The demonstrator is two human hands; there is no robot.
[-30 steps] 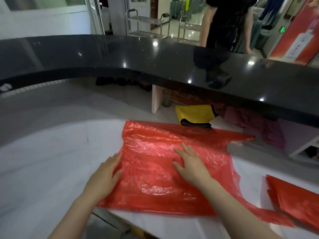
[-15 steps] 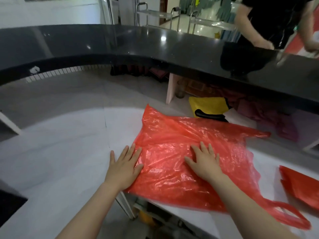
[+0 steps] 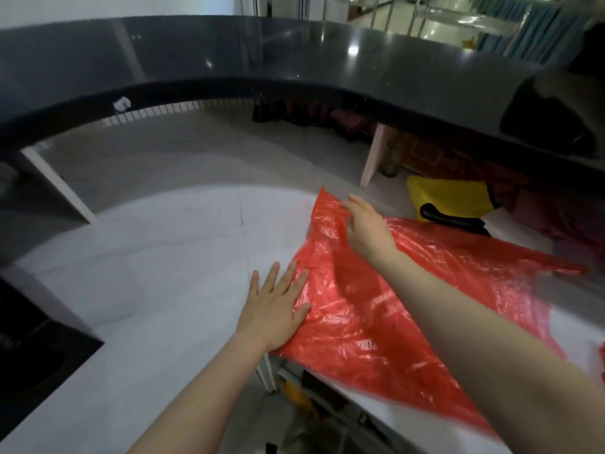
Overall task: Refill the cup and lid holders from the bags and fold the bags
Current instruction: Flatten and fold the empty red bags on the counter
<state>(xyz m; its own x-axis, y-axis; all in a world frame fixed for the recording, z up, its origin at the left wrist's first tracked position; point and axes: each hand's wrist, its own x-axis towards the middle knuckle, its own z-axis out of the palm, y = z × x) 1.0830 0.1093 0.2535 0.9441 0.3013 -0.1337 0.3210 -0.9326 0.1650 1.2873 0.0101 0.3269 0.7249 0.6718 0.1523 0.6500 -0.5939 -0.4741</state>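
Note:
A red plastic bag [image 3: 386, 309] lies spread flat on the white counter [image 3: 170, 257], reaching from the middle to the right edge of view. My left hand [image 3: 278, 306] lies flat with straight fingers on the bag's near left edge, partly on the counter. My right hand [image 3: 363, 227] has reached to the bag's far left corner, fingers curled at the plastic there. Whether it pinches the corner is unclear. No cups, lids or holders are in view.
A raised black curved countertop [image 3: 327, 60] runs along the back. A yellow bag with a black handle [image 3: 448, 201] sits under it at the right, beside dark red cloth. A gap in the white counter opens below the bag, near the front.
My right hand moved from the bag's middle to its far left corner. My left hand stayed flat at the bag's left edge. The view swung left and down.

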